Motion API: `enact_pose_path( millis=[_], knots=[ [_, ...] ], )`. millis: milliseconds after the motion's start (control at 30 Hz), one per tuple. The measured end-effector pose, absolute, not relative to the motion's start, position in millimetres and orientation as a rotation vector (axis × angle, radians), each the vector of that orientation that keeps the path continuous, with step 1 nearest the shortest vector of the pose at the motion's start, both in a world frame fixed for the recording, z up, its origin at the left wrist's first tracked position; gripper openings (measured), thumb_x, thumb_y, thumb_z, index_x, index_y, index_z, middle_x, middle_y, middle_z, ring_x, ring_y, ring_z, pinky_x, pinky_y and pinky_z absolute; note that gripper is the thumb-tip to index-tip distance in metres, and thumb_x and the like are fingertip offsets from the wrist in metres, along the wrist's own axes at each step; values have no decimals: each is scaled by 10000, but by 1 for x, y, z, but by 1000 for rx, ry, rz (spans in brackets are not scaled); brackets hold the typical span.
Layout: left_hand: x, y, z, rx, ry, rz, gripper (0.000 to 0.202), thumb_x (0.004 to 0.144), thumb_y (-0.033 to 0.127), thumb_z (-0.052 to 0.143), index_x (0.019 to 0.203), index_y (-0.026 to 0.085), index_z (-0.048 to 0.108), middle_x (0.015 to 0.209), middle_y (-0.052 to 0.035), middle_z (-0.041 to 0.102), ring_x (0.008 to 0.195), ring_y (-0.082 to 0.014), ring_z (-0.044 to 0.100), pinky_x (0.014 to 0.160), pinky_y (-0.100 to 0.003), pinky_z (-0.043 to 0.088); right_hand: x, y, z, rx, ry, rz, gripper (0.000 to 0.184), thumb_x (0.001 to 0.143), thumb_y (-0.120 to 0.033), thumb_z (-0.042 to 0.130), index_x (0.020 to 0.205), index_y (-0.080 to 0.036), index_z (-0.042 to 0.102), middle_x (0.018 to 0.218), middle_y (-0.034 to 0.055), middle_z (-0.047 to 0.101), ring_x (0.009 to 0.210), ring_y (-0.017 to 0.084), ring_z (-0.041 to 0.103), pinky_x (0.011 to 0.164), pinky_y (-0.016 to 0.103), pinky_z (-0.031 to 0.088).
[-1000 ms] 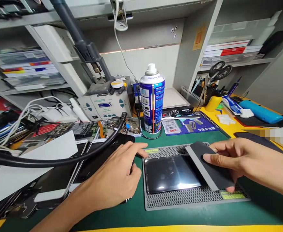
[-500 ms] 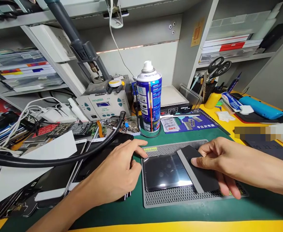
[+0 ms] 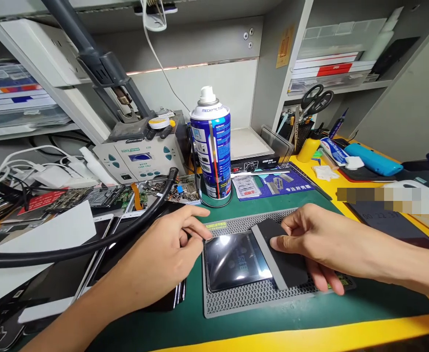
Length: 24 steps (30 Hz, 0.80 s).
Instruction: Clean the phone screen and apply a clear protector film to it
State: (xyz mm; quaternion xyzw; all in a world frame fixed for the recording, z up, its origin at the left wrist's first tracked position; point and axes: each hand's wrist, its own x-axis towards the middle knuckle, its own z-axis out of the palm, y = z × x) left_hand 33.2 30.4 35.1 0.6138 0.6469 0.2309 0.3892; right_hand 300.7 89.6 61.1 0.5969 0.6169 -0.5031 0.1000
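A dark glossy phone screen [image 3: 232,261] lies on a grey honeycomb mat [image 3: 247,303], with bright reflections and pale marks on its surface. My right hand [image 3: 309,244] grips a flat black squeegee [image 3: 287,259] with a grey edge strip, thumb on top and fingers beneath. That strip lies tilted across the right part of the screen and hides its end. At the screen's upper left corner is my left hand [image 3: 173,244], its index finger stretched out above the mat. Another fingertip touches the corner, and the thumb is bent close to the left edge.
A blue spray can [image 3: 212,151] stands behind the mat, beside a hot-air station [image 3: 141,159]. Its black hose [image 3: 126,242] arcs over stacked phone screens [image 3: 100,254] on the left. Further back are a heating plate [image 3: 253,146] and scissors [image 3: 317,100]. A phone [image 3: 390,220] lies at right.
The camera view has shifted, so everything appears further left. My left thumb has come nearer the screen's corner. The reflections on the screen differ. My right hand still holds the squeegee.
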Motion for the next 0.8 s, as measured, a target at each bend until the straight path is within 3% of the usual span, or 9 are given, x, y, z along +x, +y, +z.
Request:
enact_pose_path(
  millis=[100,233,433,533,700,800],
  knots=[
    [33,32,36,1514,1607,610,352,943,379,608,1281,285,578,1066,-12,765,949,-218,748,788,-321,586,300,90,62,1762,1811,-1487,358,1073,-318,478,731,-213,469,498,30,689,315,74,496,377,163,344],
    [34,32,37,1420,1544,671,392,894,340,632,1273,255,581,1042,-26,751,888,-203,746,697,-286,582,298,90,61,1758,1798,-1488,344,1069,-305,475,736,-218,461,488,26,678,300,74,480,359,164,326],
    [40,33,42,1287,1524,751,466,860,387,734,1267,202,603,1052,-57,740,656,-137,672,613,-271,564,297,90,62,1739,1819,-1517,314,1058,-305,480,755,-224,455,471,19,657,295,71,450,358,164,322],
    [47,34,46,1234,1519,815,499,862,382,772,1288,188,599,1039,-63,737,655,-137,687,635,-270,555,297,90,63,1734,1831,-1518,306,1042,-309,503,751,-222,465,466,9,648,292,68,436,352,166,314],
    [59,33,50,1022,1474,909,565,853,335,820,1325,149,568,850,-38,745,642,-151,709,620,-234,547,297,90,61,1752,1851,-1480,288,1023,-332,535,761,-225,480,463,8,653,288,84,436,330,185,298],
    [62,31,51,964,1456,880,501,874,345,799,1280,131,597,807,-64,759,650,-168,721,631,-247,595,298,90,60,1763,1859,-1469,286,1011,-344,564,763,-227,485,456,5,648,288,87,435,331,189,311]
  ],
)
